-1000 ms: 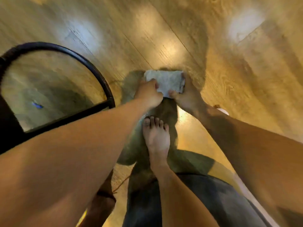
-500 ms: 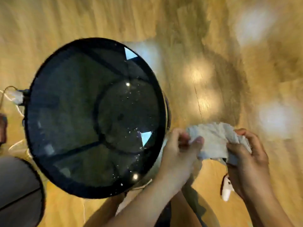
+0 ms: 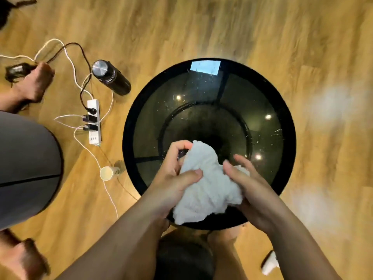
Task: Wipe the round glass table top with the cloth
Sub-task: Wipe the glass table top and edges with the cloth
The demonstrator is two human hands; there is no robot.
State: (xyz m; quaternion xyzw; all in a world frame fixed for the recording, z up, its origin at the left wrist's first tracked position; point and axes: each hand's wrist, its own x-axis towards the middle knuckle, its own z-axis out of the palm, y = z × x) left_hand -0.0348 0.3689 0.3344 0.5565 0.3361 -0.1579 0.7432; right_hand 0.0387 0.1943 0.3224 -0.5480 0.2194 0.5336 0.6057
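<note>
Head view, only one given. The round glass table top (image 3: 252, 102) is seen from straight above, black-rimmed, w/ a dark frame visible through the glass. The white cloth (image 3: 205, 184) is held bunched over the near part of the top. Whether it is pressed on the glass cannot be told.

The left hand (image 3: 173, 174) is closed around the cloth's left side, fingers curled, thumb laid on top. The right hand (image 3: 248, 184) grasps the right side: its thumb is dug into the fabric and a bit of cloth shows betw. thumb and fingers, though the fingers are blurred. White specks (image 3: 276, 132) are scattered over the far and right glass, so most of the wiping is judged not yet done.

On the wood floor to the left, near the table, stand a dark bottle (image 3: 111, 79) w/ a metal cap and a paper cup (image 3: 107, 173), the cup just beside the rim. A power strip (image 3: 93, 122) w/ plugs and loose cables (image 3: 74, 63) lies close by. Another person's foot (image 3: 34, 81) is seen at far left.

Risks, as judged:
- A bunched cloth gives little flat contact, so streaks or missed specks are likely.
- Wide strokes toward the left edge could push crumbs or drips onto the power strip.
- Leaning hard on the near rim could tip or shift the small table.
- The cup and bottle could be knocked if the table slides.
</note>
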